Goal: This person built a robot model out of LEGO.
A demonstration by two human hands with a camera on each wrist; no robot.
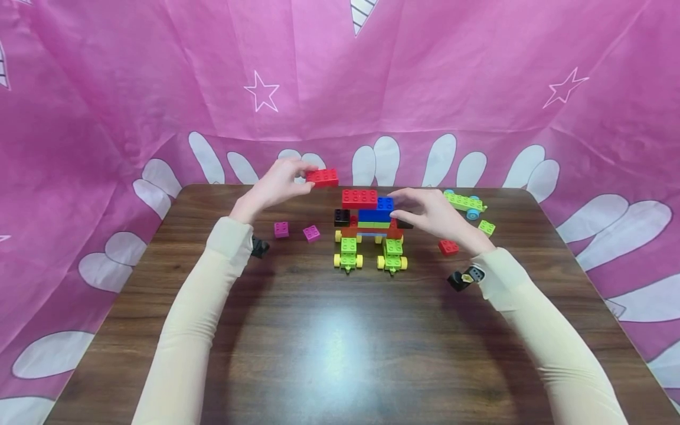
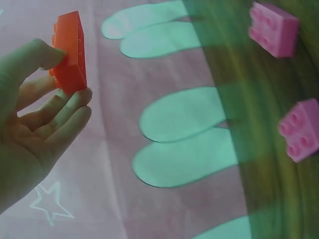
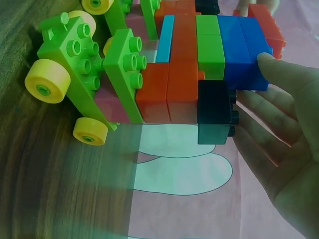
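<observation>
My left hand [image 1: 281, 182] pinches a red toy brick [image 1: 322, 177] between thumb and fingers, above the table's far edge. In the left wrist view the brick [image 2: 70, 52] is tilted on end. To its right stands a brick model [image 1: 374, 223] on lime wheeled bases [image 1: 348, 254] with yellow wheels. A red brick [image 1: 359, 198] sits on top, beside a blue brick [image 1: 385, 204]. My right hand [image 1: 427, 211] holds the blue part, thumb on the near side and fingers behind. In the right wrist view a black brick [image 3: 214, 112] juts out near those fingers.
Two magenta bricks [image 1: 281, 229] lie left of the model on the wooden table [image 1: 340, 354]. At the right are a lime wheeled base [image 1: 464, 202], a small lime brick [image 1: 486, 227] and a red brick [image 1: 448, 247]. A pink curtain [image 1: 425, 77] hangs behind.
</observation>
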